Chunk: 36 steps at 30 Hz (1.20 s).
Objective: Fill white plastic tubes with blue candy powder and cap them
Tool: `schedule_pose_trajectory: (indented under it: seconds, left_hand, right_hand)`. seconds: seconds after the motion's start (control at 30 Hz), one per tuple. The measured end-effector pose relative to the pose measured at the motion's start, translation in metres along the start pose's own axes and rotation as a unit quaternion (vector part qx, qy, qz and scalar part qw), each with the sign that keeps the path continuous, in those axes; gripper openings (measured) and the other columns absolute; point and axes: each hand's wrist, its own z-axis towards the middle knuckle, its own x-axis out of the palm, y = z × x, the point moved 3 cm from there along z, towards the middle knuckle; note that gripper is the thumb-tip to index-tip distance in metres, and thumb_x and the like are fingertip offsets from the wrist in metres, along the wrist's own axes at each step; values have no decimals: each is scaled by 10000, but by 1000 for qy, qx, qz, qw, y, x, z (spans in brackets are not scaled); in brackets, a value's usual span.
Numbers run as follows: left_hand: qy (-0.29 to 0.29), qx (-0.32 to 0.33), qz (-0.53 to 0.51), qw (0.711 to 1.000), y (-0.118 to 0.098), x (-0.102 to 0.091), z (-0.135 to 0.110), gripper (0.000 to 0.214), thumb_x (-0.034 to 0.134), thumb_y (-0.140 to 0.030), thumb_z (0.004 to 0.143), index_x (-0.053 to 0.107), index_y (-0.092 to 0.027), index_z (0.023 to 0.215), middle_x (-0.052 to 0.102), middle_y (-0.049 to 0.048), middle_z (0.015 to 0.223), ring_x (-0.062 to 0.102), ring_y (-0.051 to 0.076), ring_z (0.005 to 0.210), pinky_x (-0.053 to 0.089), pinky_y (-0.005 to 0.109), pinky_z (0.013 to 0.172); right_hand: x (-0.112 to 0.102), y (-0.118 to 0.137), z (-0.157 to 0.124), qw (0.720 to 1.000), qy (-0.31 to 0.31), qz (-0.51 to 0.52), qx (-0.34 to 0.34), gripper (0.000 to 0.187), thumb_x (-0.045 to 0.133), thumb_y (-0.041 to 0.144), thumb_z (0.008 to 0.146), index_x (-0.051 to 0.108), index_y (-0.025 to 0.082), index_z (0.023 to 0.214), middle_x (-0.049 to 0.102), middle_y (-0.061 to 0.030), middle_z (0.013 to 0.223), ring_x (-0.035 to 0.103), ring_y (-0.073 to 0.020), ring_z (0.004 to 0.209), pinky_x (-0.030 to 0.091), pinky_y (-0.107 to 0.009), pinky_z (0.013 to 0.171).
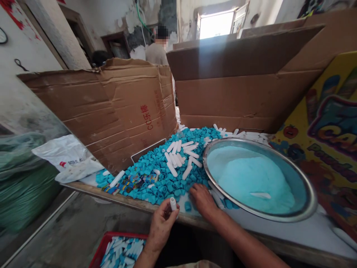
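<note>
My left hand [163, 221] is closed around a small white plastic tube [173, 204], held upright with its hollow end facing up. To its right, my right hand [203, 199] rests low at the near edge of the blue plastic caps [173, 182]. Its fingers are bent together and pointed down; the fingertips are hidden, so whatever they hold does not show. A single blue cap [187, 206] lies between the two hands. Several loose white tubes [175, 158] lie on top of the heap of caps.
A wide metal basin [309, 203] of pale blue powder, with a white scoop-like piece [260, 195] in it, stands right. Cardboard sheets [117, 111] wall the table's back. Below is a red crate [97, 249] of capped tubes. A person [156, 52] stands behind the cardboard.
</note>
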Motion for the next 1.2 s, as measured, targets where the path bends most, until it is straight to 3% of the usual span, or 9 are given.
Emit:
schedule_pose_trajectory:
  seconds: [0.1,0.2,0.3,0.47,0.63,0.73,0.93,1.07,1.2]
  left_hand:
    - [52,34,83,995,-7,2,-3,218,592,-250,715,642,-165,909,684,38,820,608,199,785,463,263,725]
    - [106,66,151,981,-15,8,-5,226,554,-180,719,649,-178,924,673,40,906,586,202,850,435,266,781]
    - [149,79,185,968,-19,17,-5,215,546,-193,734,650,-183,922,663,33,899,574,202,839,421,262,768]
    - [219,82,199,952,-22,28,-5,220,536,-206,744,649,-184,932,661,25,864,564,194,793,408,241,714]
    - [275,87,230,929,-27,37,-1,173,509,-228,762,649,-172,847,636,20,757,545,184,701,385,231,619]
    - [286,104,279,911,-25,44,0,153,498,-231,778,632,-175,826,631,22,757,546,187,708,377,237,618]
    - [300,120,351,879,-18,57,-4,105,510,-228,779,601,-182,803,638,22,750,563,179,703,380,223,602]
    - [295,125,440,839,-13,64,-8,144,520,-255,781,594,-175,874,673,73,841,603,218,764,414,252,645]
    - [311,109,517,790,-7,73,-8,230,514,-162,749,578,-158,970,683,128,895,630,268,803,441,304,676]
  right_hand:
    - [-9,-7,-10,981,-32,186,34,109,425,188,807,528,179,773,606,-57,779,550,-187,743,415,-297,678]
    - [-20,-9,-26,903,6,426,52,163,434,351,813,466,194,782,572,10,633,516,-133,559,404,-243,536]
    - [-29,-5,-40,845,44,529,62,256,501,440,767,468,188,803,567,36,578,478,-103,476,372,-222,483]
    - [-30,-3,-51,844,48,527,85,272,544,454,738,489,191,778,564,44,556,459,-93,458,355,-220,470]
    - [-25,-12,-55,826,108,545,95,279,580,460,700,508,195,753,567,41,550,472,-100,450,372,-235,482]
    - [-24,-18,-58,816,148,549,103,278,597,448,677,527,181,713,561,34,534,460,-93,418,358,-232,456]
    - [-25,-23,-66,801,170,558,133,257,595,417,658,545,167,689,570,15,521,444,-78,394,317,-209,409]
    - [-23,-23,-73,804,186,546,145,239,568,401,644,520,168,669,546,31,491,411,-64,370,294,-197,396]
    - [-19,-21,-76,812,197,529,152,162,526,333,656,511,174,636,518,34,464,382,-66,362,264,-199,387]
